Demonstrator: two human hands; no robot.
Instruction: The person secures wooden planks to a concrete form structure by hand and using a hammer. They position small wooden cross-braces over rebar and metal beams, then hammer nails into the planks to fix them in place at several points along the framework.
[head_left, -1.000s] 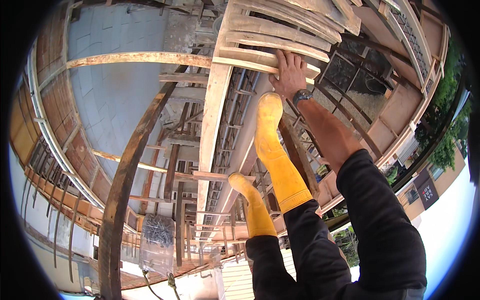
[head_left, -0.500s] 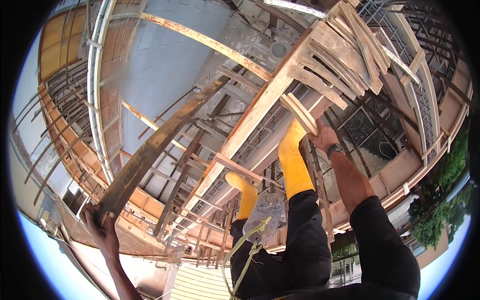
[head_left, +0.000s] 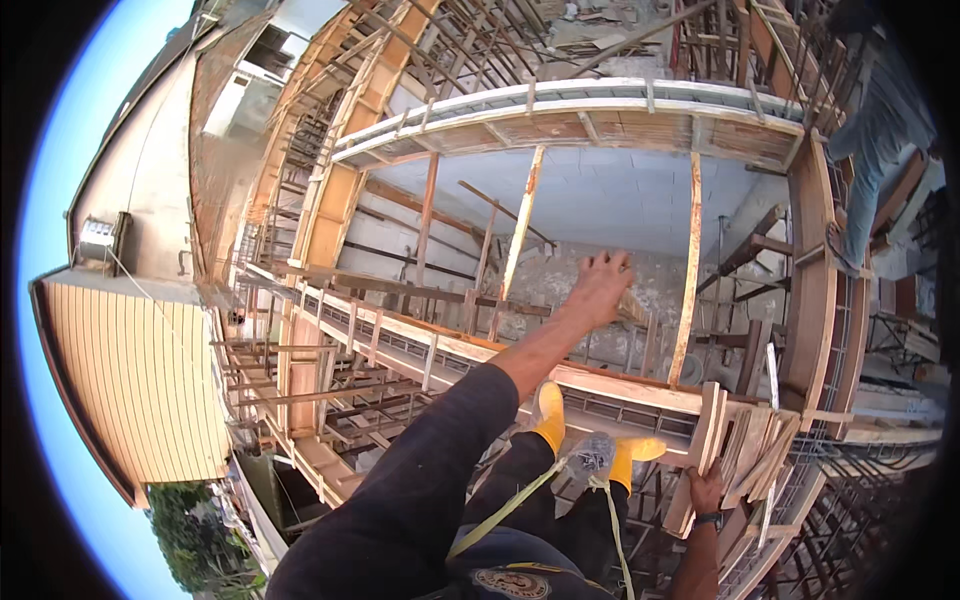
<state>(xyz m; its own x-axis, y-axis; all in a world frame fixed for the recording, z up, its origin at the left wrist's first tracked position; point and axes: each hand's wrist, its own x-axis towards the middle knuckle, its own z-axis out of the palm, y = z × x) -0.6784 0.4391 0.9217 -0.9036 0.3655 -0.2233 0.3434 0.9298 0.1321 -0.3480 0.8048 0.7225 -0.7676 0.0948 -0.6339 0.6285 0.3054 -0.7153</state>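
Wooden boards [head_left: 708, 428], two, are clamped in the right hand [head_left: 706, 490]; the left hand [head_left: 601, 288] has fingers apart.

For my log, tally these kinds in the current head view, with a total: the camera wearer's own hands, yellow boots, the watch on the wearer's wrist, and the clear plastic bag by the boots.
Own hands: 2 (left hand, right hand)
Yellow boots: 2
Watch: 1
Clear plastic bag: 1
Total: 6
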